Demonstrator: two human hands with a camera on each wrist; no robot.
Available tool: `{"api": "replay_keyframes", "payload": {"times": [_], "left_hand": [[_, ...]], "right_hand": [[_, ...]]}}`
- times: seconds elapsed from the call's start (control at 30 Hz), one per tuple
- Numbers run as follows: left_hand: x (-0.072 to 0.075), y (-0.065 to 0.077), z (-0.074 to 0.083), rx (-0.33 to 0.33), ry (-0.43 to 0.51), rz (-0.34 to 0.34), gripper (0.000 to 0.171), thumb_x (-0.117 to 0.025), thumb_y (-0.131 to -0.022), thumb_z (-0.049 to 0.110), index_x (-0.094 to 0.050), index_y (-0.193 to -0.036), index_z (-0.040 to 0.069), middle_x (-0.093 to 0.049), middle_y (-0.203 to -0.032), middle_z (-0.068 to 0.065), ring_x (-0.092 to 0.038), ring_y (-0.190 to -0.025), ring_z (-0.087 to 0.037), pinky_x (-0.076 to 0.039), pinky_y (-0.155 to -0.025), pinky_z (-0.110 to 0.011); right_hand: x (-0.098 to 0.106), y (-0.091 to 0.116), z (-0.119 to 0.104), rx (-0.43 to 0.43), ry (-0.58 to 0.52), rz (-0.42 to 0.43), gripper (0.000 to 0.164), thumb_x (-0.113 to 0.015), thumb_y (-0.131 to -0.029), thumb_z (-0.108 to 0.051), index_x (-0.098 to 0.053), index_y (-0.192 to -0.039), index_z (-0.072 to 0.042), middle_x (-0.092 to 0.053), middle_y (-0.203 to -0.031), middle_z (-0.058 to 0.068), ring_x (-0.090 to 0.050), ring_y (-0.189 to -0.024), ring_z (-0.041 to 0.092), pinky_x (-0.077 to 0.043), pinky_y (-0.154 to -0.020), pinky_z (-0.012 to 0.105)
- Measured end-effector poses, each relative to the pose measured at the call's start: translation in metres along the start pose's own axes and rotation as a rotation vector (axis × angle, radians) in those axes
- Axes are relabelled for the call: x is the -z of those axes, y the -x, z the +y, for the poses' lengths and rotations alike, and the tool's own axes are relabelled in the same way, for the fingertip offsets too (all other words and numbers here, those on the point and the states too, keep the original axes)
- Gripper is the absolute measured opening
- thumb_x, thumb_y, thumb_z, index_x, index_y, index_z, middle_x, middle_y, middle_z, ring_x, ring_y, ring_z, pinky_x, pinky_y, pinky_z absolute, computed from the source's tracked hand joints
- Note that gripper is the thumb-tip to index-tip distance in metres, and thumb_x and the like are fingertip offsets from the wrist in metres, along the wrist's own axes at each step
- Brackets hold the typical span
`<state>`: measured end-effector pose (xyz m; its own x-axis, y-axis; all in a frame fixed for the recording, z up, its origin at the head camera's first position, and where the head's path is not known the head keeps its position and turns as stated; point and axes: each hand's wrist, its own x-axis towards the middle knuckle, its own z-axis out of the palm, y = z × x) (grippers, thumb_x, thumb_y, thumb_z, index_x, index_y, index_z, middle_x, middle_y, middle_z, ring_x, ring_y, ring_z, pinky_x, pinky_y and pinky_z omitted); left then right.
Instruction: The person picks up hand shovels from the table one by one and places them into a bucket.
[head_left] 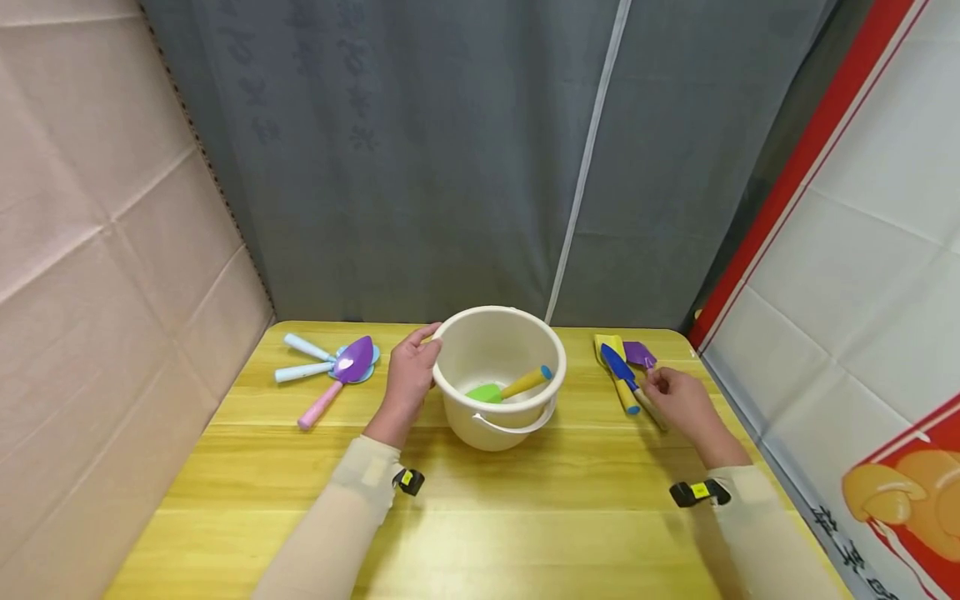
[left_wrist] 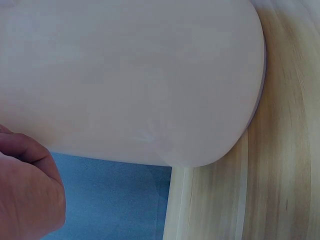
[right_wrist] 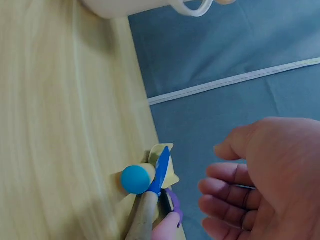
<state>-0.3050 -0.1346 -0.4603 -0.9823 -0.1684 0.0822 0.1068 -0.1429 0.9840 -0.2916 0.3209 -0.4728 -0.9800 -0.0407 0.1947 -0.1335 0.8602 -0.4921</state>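
Holding the bucket [head_left: 480, 350]: the left hand [head_left: 408, 375] pinches the left side of its rim between thumb and fingers.
Bucket: white, upright on the wooden table [head_left: 495, 542], between the two groups of tools; its handle hangs down at the front right.
Inside the bucket: a green shovel [head_left: 487, 393] with a yellow, blue-tipped handle leaning toward the right wall.
Right hand [head_left: 684, 408]: just above the right-hand tools, thumb and bent fingers apart, gripping nothing; whether a fingertip touches the purple spade [head_left: 640, 354] I cannot tell.
Right-hand tools: the purple spade beside a blue trowel [head_left: 618, 364], which lies across a yellow shovel [head_left: 612, 342].
Left-hand tools: a purple shovel [head_left: 354, 360] with a pink handle, its blade over two light blue tools [head_left: 306, 372].
Behind the table: a grey curtain [head_left: 375, 167].
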Motion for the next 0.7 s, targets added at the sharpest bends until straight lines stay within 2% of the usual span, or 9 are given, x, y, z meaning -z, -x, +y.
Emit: {"api": "replay_keyframes", "payload": {"times": [0.13,0.3,0.47,0.7], "left_hand": [[0.0,-0.001,-0.001,-0.008,0.009,0.001,0.039,-0.068,-0.105,0.017,-0.074,-0.143,0.009,-0.07,-0.081,-0.019,-0.054,-0.054,-0.01,-0.041,-0.048,-0.02],[0.0,-0.001,-0.001,-0.005,0.004,0.002,0.039,-0.068,-0.105,0.018,-0.074,-0.143,0.01,-0.074,-0.093,-0.028,-0.058,-0.057,-0.012,-0.043,-0.049,-0.02],[0.0,0.0,-0.001,0.003,-0.008,0.007,0.038,-0.068,-0.105,0.02,-0.075,-0.141,0.012,-0.075,-0.1,-0.032,-0.062,-0.063,-0.018,-0.045,-0.05,-0.02],[0.001,0.001,0.0,0.005,-0.02,0.009,0.037,-0.068,-0.105,0.02,-0.075,-0.141,0.013,-0.075,-0.098,-0.03,-0.06,-0.06,-0.014,-0.044,-0.049,-0.021]], "right_hand": [[-0.009,-0.002,0.009,-0.003,0.078,-0.039,0.021,-0.072,-0.104,-0.018,-0.073,-0.102,0.003,-0.067,-0.085,0.011,-0.059,-0.078,0.029,-0.05,-0.071,0.044],[-0.017,-0.002,0.016,-0.02,0.171,-0.08,0.025,-0.07,-0.107,-0.021,-0.074,-0.104,0.004,-0.065,-0.086,0.014,-0.059,-0.076,0.033,-0.053,-0.07,0.052],[-0.022,-0.002,0.015,-0.068,0.239,-0.1,0.027,-0.068,-0.107,-0.021,-0.073,-0.112,0.005,-0.065,-0.091,0.019,-0.062,-0.078,0.036,-0.054,-0.069,0.054],[-0.03,-0.007,0.019,-0.127,0.311,-0.112,0.039,-0.068,-0.105,-0.021,-0.07,-0.13,0.009,-0.065,-0.096,0.022,-0.065,-0.082,0.039,-0.058,-0.072,0.057]]}}
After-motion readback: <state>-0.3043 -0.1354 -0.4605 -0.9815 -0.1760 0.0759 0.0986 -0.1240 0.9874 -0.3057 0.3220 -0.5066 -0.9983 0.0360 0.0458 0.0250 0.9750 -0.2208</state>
